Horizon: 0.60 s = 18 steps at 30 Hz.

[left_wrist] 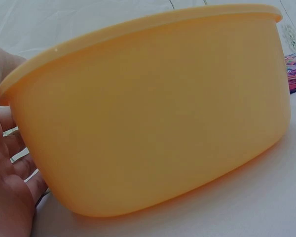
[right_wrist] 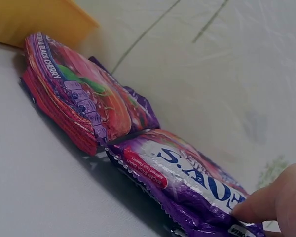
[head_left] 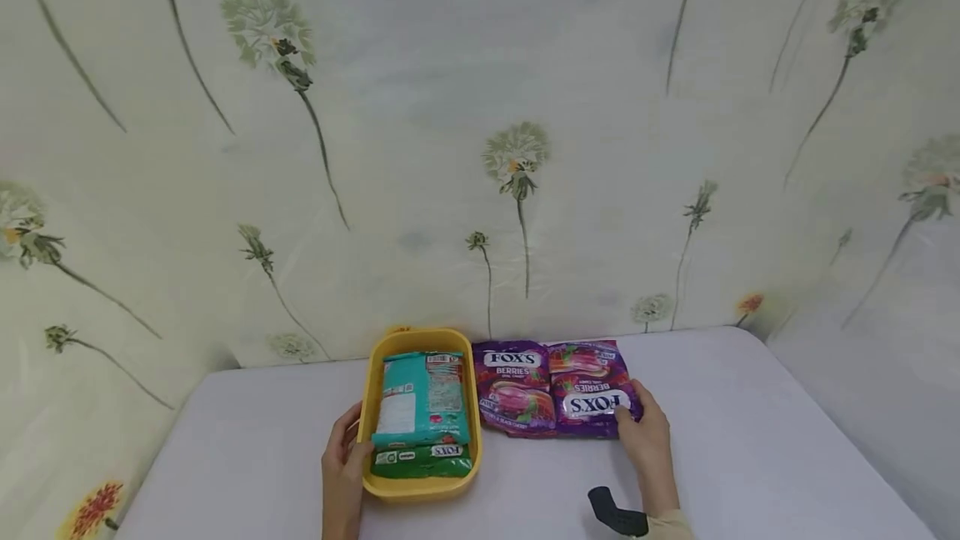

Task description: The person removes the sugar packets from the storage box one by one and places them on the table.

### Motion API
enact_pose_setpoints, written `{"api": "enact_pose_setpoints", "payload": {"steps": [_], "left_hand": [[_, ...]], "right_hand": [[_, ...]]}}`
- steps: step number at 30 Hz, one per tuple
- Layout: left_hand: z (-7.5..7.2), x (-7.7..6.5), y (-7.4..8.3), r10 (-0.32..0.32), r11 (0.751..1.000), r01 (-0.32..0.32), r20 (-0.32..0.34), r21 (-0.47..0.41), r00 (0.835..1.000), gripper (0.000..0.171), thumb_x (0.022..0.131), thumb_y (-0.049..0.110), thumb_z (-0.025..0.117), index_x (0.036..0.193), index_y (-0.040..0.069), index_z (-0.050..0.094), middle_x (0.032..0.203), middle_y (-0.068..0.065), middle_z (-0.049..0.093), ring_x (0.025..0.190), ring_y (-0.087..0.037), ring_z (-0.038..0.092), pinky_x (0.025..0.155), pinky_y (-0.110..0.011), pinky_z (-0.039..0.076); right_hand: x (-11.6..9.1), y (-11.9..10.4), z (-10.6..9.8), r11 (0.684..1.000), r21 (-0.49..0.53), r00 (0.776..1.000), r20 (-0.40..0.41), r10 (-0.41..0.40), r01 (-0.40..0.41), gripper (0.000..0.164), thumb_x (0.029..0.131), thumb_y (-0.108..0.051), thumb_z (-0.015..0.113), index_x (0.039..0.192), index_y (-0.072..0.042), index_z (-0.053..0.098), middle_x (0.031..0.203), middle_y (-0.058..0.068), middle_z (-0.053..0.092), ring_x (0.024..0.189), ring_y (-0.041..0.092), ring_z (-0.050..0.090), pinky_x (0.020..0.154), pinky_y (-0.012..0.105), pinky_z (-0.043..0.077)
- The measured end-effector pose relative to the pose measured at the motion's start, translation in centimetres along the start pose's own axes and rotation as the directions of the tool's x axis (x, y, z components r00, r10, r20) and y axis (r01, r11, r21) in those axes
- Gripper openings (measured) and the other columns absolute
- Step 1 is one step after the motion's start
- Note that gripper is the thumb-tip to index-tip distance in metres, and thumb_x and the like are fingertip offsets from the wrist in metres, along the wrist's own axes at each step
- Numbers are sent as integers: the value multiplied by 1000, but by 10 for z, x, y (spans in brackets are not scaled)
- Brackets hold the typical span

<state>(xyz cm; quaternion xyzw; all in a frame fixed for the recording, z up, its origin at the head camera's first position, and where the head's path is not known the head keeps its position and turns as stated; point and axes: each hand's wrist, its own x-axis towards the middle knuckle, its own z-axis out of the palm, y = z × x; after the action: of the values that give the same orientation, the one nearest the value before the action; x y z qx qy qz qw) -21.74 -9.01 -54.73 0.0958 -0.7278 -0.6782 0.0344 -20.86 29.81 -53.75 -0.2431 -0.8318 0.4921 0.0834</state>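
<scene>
A yellow plastic tub (head_left: 420, 490) stands on the white-covered table, holding a teal packet (head_left: 412, 386) that partly overlaps a green Fox's packet (head_left: 427, 467). At the tub's left side my left hand (head_left: 343, 465) grips it, thumb at the rim and fingers along the outer wall (left_wrist: 153, 118). Two purple Fox's Berries candy bags lie side by side to the right of the tub. The right-hand candy bag (head_left: 588, 373), printed upside down, is pinched at its right edge by my right hand (head_left: 648, 444). The left-hand candy bag (head_left: 516, 394) sits against the tub.
Behind the table hangs a pale sheet (head_left: 420, 148) with a dandelion print. A black curved strap-like piece (head_left: 617, 515) shows by my right wrist. The white table surface (head_left: 262, 448) extends to both sides.
</scene>
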Motion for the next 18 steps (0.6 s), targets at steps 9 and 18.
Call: {"api": "enact_pose_setpoints", "payload": {"steps": [9, 18], "left_hand": [[4, 0, -3, 16, 1000, -16, 0, -10, 1000, 54, 86, 0, 45, 139, 15, 43, 138, -7, 48, 112, -2, 50, 82, -6, 44], [2, -1, -5, 39, 999, -39, -12, 11, 999, 54, 87, -1, 44, 138, 14, 44, 138, -8, 48, 110, 0, 51, 81, -6, 44]], "right_hand": [[-3, -8, -9, 999, -31, 999, 31, -8, 9, 67, 93, -16, 45, 149, 2, 14, 148, 33, 23, 137, 50, 21, 110, 61, 21], [-19, -38, 16, 950, 217, 970, -146, -195, 224, 51, 93, -7, 48, 142, -6, 33, 146, 21, 30, 136, 38, 27, 106, 56, 30]]}}
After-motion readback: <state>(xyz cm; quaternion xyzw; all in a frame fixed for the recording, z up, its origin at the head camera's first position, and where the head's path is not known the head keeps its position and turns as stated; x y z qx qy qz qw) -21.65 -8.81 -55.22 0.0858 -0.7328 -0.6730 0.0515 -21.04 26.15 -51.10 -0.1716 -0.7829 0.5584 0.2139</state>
